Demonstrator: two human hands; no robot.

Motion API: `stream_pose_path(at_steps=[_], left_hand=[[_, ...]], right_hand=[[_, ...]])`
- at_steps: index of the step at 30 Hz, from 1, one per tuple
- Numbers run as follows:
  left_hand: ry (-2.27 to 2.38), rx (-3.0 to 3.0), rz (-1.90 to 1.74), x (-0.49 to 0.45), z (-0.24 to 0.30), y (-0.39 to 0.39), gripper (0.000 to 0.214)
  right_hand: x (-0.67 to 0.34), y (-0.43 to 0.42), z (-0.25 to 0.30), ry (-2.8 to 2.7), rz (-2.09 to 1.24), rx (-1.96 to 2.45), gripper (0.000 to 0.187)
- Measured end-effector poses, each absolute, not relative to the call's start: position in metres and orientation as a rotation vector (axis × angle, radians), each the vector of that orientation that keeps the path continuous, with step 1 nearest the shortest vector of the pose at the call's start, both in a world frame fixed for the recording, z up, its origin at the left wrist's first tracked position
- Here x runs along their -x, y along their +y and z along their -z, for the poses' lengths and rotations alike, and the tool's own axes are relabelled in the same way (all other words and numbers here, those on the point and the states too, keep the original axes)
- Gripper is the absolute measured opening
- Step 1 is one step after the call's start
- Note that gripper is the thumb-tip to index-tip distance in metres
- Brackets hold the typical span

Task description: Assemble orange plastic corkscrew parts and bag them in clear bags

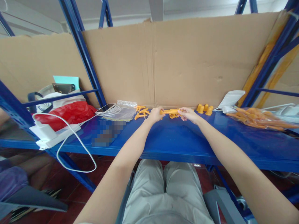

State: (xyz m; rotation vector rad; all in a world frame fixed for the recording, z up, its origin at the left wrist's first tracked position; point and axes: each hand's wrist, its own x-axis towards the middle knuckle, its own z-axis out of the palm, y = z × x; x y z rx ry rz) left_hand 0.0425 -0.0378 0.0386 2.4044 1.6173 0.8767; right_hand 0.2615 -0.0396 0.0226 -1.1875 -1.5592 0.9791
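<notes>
Near the back of the blue shelf, my left hand (156, 114) is closed round the left end of a yellow-orange plastic piece (171, 111). My right hand (189, 114) pinches the right end of the same long piece, so it lies level between both hands. Fingers cover its two ends. Just below it are small round yellow parts (173, 116), partly hidden; whether they touch the piece I cannot tell. Left of my left hand lie several yellow handle-like parts (141, 112), with a small spring among them. To the right stand 3 yellow cup-shaped parts (205, 109).
A clear bag of orange parts (259, 119) lies at the right beside a white packet (231, 100). Leftward are a plastic bag (123, 112), a red bag (72, 115) and a white power strip (57, 137) with a looping cable. Cardboard (187, 62) walls the back.
</notes>
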Motion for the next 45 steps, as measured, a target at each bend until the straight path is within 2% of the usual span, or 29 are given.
stream_pose_path(at_steps=[4, 9, 18, 22, 28, 32, 41, 45], left_hand=[[1.604, -2.388, -0.900, -0.0428, -0.0378, -0.0356, 0.025], [1.592, -2.436, -0.907, -0.0433, -0.0379, -0.0359, 0.024], [1.563, -2.440, -0.919, -0.0440, -0.0373, -0.0370, 0.021], [1.547, -2.427, -0.930, -0.0443, -0.0382, -0.0400, 0.022], [1.573, -2.324, -0.888, -0.0444, -0.0381, -0.0416, 0.020], [1.542, -2.276, -0.879, -0.0428, -0.0370, -0.0400, 0.021], [1.529, -2.322, -0.890, -0.0415, -0.0394, -0.0381, 0.022], [1.569, -2.345, -0.884, -0.0429, -0.0417, -0.0421, 0.023]], right_hand=[[-0.2600, -0.0414, -0.0245, -1.563, -0.968, 1.193, 0.018], [-0.2568, -0.0434, -0.0243, -1.523, -0.960, 1.277, 0.034], [-0.2571, -0.0410, -0.0242, -1.538, -0.978, 1.301, 0.048], [-0.2566, -0.0422, -0.0238, -1.501, -1.006, 1.296, 0.044], [-0.2575, -0.0437, -0.0214, -1.524, -1.018, 1.188, 0.017], [-0.2577, -0.0409, -0.0204, -1.555, -0.938, 1.138, 0.011], [-0.2577, -0.0376, -0.0188, -1.538, -1.022, 1.126, 0.033], [-0.2566, -0.0410, -0.0195, -1.514, -1.079, 1.162, 0.032]])
